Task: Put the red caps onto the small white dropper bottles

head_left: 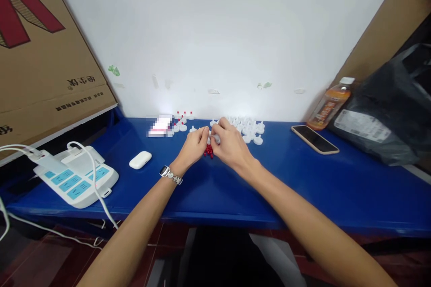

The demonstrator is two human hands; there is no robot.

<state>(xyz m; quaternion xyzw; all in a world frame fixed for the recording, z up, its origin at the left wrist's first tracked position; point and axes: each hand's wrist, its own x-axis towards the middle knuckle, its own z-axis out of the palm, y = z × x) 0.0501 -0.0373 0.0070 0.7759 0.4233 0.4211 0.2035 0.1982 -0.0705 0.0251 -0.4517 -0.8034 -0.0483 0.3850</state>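
Note:
My left hand (194,145) and my right hand (228,143) meet over the middle of a blue table (303,184), fingers pinched together. My right hand grips a small white plastic piece (214,138); what my left fingertips hold is too small to make out. A little heap of small red pieces (208,151) lies right beneath both hands. Several white plastic caps (247,129) are spread behind my right hand. Behind my left hand stand a few white caps with red tips (182,119). A watch sits on my left wrist.
A white power strip (76,177) with cables sits at the left, a white earbud case (140,160) beside it. A phone (314,139), an orange drink bottle (329,104) and a black bag (387,112) lie at the right. Cardboard leans at the left; a white wall is behind.

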